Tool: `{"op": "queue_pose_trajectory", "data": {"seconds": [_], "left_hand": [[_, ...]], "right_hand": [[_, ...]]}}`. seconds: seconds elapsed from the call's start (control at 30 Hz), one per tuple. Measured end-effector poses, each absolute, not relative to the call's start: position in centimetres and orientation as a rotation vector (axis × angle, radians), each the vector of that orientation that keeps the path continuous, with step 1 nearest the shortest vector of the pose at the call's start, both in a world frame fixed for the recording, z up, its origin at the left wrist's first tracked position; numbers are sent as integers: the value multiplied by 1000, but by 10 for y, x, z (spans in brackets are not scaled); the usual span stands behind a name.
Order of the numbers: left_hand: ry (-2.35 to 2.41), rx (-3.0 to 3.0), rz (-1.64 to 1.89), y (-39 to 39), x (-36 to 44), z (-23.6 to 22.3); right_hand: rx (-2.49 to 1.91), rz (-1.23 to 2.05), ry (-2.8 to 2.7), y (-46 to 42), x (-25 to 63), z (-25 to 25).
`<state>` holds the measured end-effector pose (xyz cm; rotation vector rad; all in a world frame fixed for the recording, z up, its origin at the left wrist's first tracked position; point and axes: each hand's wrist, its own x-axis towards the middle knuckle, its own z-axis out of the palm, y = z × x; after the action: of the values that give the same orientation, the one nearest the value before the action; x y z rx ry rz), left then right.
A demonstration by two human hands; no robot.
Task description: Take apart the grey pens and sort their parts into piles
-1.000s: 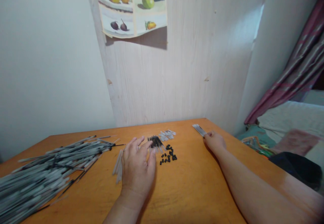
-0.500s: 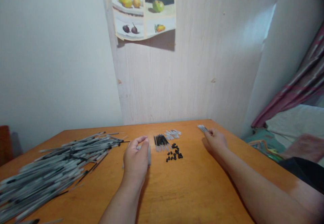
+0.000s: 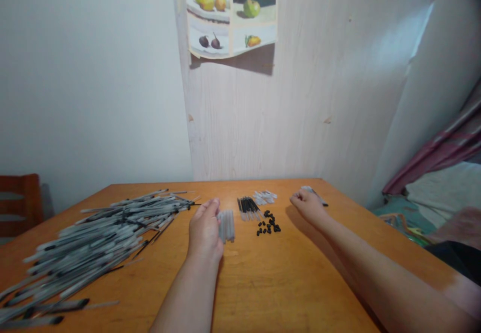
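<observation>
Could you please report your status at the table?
Left hand beside pale tubes, contact unclear. Right hand curled, partly hiding slender pieces. Small black bits between hands.

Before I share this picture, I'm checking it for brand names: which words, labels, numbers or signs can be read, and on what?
None: no word, label, brand, number or sign can be read.
Fruit print: painted fruit, no lettering shows.
Pen pile, row of translucent tubes and small black plugs: too small or blurred to tell whether anything is printed on them.
</observation>
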<state>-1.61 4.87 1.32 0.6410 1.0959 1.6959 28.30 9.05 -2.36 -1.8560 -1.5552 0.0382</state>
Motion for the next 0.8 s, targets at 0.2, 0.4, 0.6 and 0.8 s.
{"op": "queue_pose_trajectory", "data": {"seconds": [0.2,0.4,0.6,0.8], "left_hand": [[1070,510,1695,51,-19,17],[1025,367,1727,55,-28,21],[1003,278,1719,55,-36,28],[996,258,1721,55,-39,31]], "right_hand": [[-1772,147,-1662,87,248,-26],[-1660,282,-1781,77,202,-21],[-1625,292,-1932,42,145,-10],[-1763,252,-2008,2,96,-16]]}}
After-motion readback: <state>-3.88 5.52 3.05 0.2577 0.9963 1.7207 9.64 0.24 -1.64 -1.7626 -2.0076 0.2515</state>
